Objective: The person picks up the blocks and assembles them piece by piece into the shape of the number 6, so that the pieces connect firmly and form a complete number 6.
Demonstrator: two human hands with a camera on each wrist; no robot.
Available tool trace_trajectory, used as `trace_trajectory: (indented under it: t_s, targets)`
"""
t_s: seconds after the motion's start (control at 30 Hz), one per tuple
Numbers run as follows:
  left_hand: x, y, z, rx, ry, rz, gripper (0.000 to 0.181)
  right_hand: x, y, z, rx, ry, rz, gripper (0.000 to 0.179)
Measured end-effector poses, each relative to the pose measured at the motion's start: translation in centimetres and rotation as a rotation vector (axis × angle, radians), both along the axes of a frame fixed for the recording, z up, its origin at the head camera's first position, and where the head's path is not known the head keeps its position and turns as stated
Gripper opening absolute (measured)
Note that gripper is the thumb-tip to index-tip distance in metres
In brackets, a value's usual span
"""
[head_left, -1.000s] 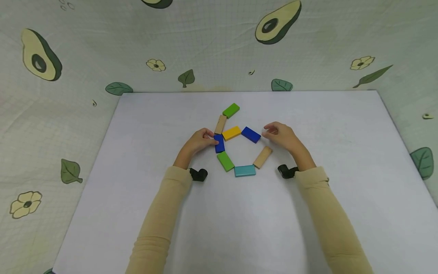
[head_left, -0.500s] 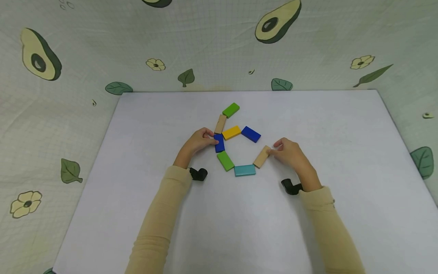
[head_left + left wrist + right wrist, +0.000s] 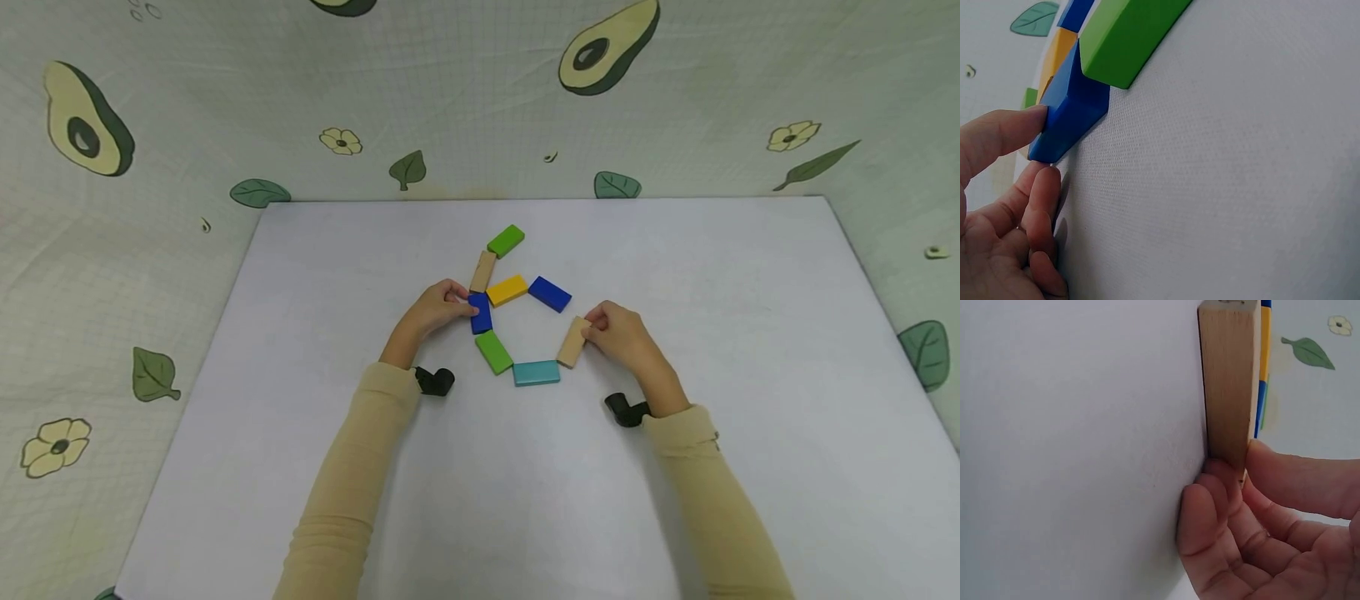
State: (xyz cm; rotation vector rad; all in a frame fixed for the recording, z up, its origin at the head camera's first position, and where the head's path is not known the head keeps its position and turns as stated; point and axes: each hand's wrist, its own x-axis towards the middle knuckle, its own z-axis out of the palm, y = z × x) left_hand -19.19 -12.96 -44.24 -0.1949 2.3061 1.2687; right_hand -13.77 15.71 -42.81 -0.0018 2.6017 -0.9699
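My left hand (image 3: pixel 433 310) pinches a blue wooden block (image 3: pixel 483 322) lying flat on the white tabletop. In the left wrist view the thumb presses that blue block (image 3: pixel 1072 106), with fingertips against its near end. Across the ring of blocks, my right hand (image 3: pixel 621 335) grips the far end of a plain wooden block (image 3: pixel 571 346). The right wrist view has the thumb on one side of this plain block (image 3: pixel 1229 381) and fingers on the other. Its near end meets a teal block (image 3: pixel 536 373); a green block (image 3: pixel 494 352) links teal and blue.
A yellow block (image 3: pixel 507 290) and another blue block (image 3: pixel 550 294) lie at the ring's far side. Beyond them are a second plain block (image 3: pixel 483 272) and a green block (image 3: pixel 506 241). A printed cloth (image 3: pixel 480 100) hangs behind the white tabletop (image 3: pixel 517 500).
My right hand has come down from beside the far blue block to the plain block and taken hold of it. That block has turned slightly. The left hand stays put.
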Motion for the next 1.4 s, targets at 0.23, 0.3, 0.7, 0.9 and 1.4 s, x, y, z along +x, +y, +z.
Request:
trace_trajectory:
  t_s: [0.23,0.3,0.7,0.9,1.4]
  targets:
    - [0.0,0.1,0.0,0.003,-0.001,0.001,0.037,-0.7,-0.6,-0.2,-0.030,0.031,0.011,0.022]
    - [0.0,0.1,0.0,0.000,-0.002,0.003,0.036,-0.8,-0.7,-0.1,-0.034,0.042,0.021,0.021]
    - [0.1,0.1,0.0,-0.009,-0.002,0.001,0.036,-1.3,-1.0,-0.2,-0.028,0.025,0.005,0.023]
    - [0.0,0.1,0.0,-0.009,-0.003,0.000,0.037,-1.3,-1.1,-0.2,-0.028,0.017,-0.012,0.024]
    - [0.0,0.0,0.1,-0.004,-0.005,0.005,0.036,-1.2,-1.2,-0.1,-0.024,-0.015,-0.042,0.027]
